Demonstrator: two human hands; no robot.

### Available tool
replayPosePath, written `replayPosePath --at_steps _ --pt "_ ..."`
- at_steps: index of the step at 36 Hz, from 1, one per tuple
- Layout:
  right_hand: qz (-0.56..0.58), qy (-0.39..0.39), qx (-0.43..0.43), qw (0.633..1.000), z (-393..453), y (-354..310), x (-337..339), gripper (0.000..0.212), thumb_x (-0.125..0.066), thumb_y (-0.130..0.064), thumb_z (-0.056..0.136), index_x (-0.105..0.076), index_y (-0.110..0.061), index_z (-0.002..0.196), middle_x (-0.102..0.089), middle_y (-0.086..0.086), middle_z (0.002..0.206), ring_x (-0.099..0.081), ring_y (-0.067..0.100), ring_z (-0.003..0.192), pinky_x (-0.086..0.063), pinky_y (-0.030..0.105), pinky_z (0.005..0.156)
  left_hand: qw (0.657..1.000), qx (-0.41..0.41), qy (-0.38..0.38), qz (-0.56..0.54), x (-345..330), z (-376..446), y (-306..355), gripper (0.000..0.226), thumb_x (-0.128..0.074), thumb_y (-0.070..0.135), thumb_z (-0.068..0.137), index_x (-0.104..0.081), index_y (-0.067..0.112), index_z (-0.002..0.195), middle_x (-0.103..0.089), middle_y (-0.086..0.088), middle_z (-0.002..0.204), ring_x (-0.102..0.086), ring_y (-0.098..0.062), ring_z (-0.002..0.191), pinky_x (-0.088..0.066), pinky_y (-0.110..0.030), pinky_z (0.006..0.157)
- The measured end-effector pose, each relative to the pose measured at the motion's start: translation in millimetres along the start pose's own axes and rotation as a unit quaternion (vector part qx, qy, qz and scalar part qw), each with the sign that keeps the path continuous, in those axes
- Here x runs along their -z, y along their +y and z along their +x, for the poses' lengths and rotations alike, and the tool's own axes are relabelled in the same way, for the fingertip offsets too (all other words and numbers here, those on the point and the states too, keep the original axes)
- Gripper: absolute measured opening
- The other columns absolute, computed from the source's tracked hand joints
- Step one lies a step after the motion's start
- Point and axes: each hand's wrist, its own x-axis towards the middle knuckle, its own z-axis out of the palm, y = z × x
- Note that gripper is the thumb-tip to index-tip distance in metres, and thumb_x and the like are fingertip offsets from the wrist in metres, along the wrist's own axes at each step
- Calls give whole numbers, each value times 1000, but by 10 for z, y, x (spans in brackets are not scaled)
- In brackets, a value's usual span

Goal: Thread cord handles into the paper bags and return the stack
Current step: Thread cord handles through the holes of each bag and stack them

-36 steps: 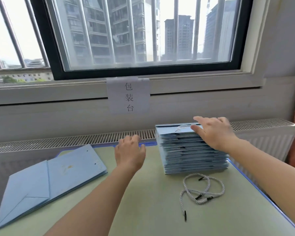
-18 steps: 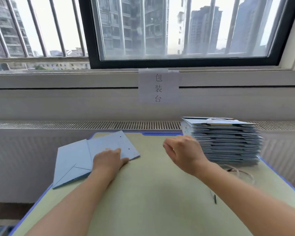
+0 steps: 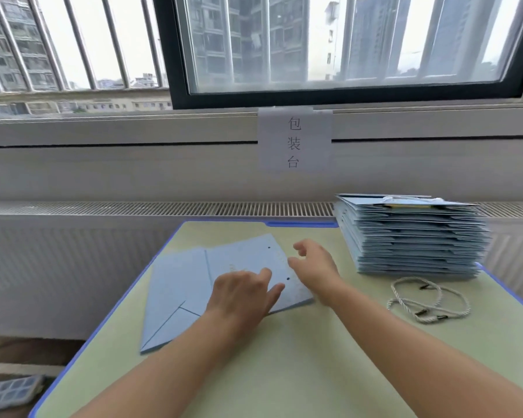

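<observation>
Starting at the far left, a grey gridded tray (image 3: 11,390) sits on the floor, cut off by the frame edge, hard to say what it is. On the green table (image 3: 284,372) a flat blue paper bag (image 3: 178,297) lies toward the left edge, one corner close to the blue rim. The left hand (image 3: 242,294) rests on the bag with fingers spread fairly flat, hiding part of it. The right hand (image 3: 313,267) hovers at the bag's right edge, fingers loosely curled; looks like it's holding nothing, though the blur makes that iffy. Bare tabletop runs in front of both arms. Further right, the stack of bags (image 3: 411,236) fills the back corner, and the cord handles (image 3: 426,303) lie loose just in front of it.
</observation>
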Motion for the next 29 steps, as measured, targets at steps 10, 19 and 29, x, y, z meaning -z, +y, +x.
replayPosePath --at_steps 10,19,29 --pt "199 -126 -127 963 -331 221 293 27 -53 4 89 -49 -8 113 -64 14 108 -63 32 99 -53 44 88 989 -47 32 -137 164 -252 269 31 -28 43 101 -53 27 108 -69 7 93 -65 -19 87 -42 -29 63" --pt "306 -192 -76 929 -852 350 603 33 -53 2 93 -48 -18 118 -73 10 98 -71 24 85 -56 29 68 944 72 -84 -310 140 278 348 61 -41 57 95 -29 27 147 -45 2 145 -36 -19 134 -37 -38 104" --pt "251 -272 -7 929 -1087 509 719 29 -52 -3 95 -57 -18 119 -70 12 90 -64 14 73 -49 22 63 953 82 -125 -263 -44 346 624 52 -49 71 82 -42 24 102 -46 6 101 -42 -18 98 -35 -36 87"
